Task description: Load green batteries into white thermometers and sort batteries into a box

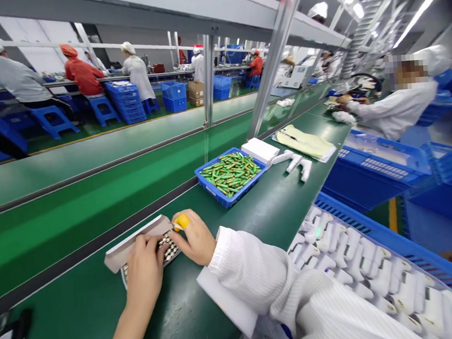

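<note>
My left hand (145, 270) rests on a small open box of batteries (168, 249) on the green bench, fingers curled over the battery ends. My right hand (195, 240), with a yellow finger cot on one fingertip, pinches at the box's far side beside its raised grey lid (136, 241). Whether either hand lifts a battery is hidden. A blue tray of green batteries (231, 174) sits farther along the bench, apart from both hands.
Three white handheld devices (295, 162) lie by a white box (261, 150) past the tray. A blue bin (375, 262) at my right holds several white devices. A green conveyor belt (77, 211) runs at left. Other workers sit across the line and at far right.
</note>
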{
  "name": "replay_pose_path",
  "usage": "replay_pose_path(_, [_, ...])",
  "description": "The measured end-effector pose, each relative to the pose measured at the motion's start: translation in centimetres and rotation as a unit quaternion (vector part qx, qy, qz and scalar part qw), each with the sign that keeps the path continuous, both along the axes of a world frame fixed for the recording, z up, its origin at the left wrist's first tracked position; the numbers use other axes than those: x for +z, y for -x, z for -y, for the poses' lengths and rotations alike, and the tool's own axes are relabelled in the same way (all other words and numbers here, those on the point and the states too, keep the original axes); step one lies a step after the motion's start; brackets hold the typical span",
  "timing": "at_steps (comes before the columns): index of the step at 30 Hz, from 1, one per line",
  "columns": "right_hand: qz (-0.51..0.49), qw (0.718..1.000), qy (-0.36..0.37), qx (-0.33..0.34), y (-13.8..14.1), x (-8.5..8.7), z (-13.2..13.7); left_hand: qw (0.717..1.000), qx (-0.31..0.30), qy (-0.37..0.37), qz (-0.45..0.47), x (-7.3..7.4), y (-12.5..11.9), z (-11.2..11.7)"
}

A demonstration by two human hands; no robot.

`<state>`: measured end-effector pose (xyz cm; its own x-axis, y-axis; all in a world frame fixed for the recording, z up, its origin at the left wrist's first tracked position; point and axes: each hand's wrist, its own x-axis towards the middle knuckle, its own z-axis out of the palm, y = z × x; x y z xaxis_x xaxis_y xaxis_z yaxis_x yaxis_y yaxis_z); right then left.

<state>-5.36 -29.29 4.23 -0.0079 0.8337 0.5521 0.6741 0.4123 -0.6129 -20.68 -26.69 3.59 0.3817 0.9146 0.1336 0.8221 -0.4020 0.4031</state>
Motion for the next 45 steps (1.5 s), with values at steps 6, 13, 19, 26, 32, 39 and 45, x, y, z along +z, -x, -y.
replay_pose_path(6, [-0.039, 0.994, 0.089, 0.046, 0.1, 0.1, 0.7, 0.965, 0.086, 0.055, 0.242, 0.7, 0.8, -0.1])
replay_pose_path(13, [-0.198, 0.926, 0.27, 0.173, 1.2, -0.6, 1.0, 0.786, 0.148, 0.216, 0.56, 2.2, 0.8, 0.1])
replay_pose_path(19, [-0.296, 0.884, 0.307, 0.19, 1.5, -0.6, 0.7, 0.756, 0.141, 0.261, 0.584, 2.2, 0.8, 0.0])
replay_pose_path(26, [-0.418, 0.802, 0.374, 0.207, 1.0, -0.4, 0.3, 0.78, 0.103, 0.271, 0.555, 2.7, 0.9, 0.1])
replay_pose_path(32, [-0.367, 0.868, 0.298, 0.154, 0.8, -0.5, 0.3, 0.798, 0.088, 0.285, 0.523, 3.1, 0.9, 0.1])
replay_pose_path(39, [-0.431, 0.847, 0.285, 0.124, 0.6, 0.1, 0.3, 0.863, 0.042, 0.224, 0.45, 4.7, 1.8, 0.1])
replay_pose_path(45, [-0.524, 0.82, 0.217, 0.073, -0.9, 0.3, -1.2, 0.895, 0.018, 0.2, 0.398, 4.5, 1.8, 0.3])
